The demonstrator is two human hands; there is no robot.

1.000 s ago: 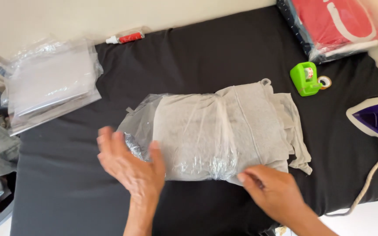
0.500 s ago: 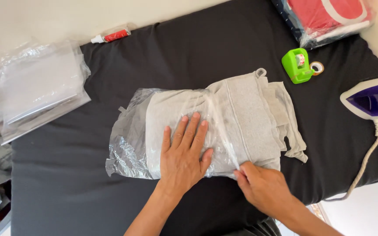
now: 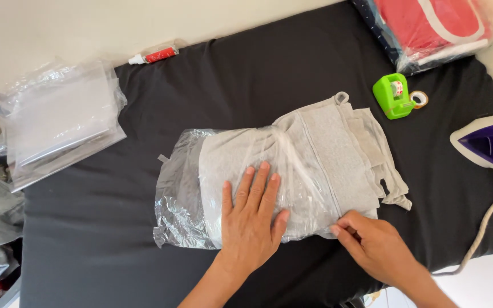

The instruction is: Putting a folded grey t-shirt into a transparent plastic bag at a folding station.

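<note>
Since half a second ago the left hand point(image 3: 250, 219) has stayed pressed flat, fingers spread, on the folded grey cotton garment point(image 3: 309, 165) half inside a clear plastic bag point(image 3: 181, 211) at the middle of the black padded board point(image 3: 229, 91), while the right hand point(image 3: 375, 245) pinches the bag's mouth at the near edge. Beyond lie a green tape dispenser point(image 3: 392, 96) and a purple-and-white iron point(image 3: 489, 140) at the right edge, a stack of clear bags point(image 3: 58, 122) at the left, and a bagged red garment point(image 3: 429, 25) at the far right corner.

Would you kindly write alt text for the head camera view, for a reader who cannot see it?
A left hand presses flat on a folded grey garment partly inside a clear plastic bag on a black board, while the right hand pinches the bag's edge. Around them lie a green tape dispenser, a purple iron and spare bags.
</note>
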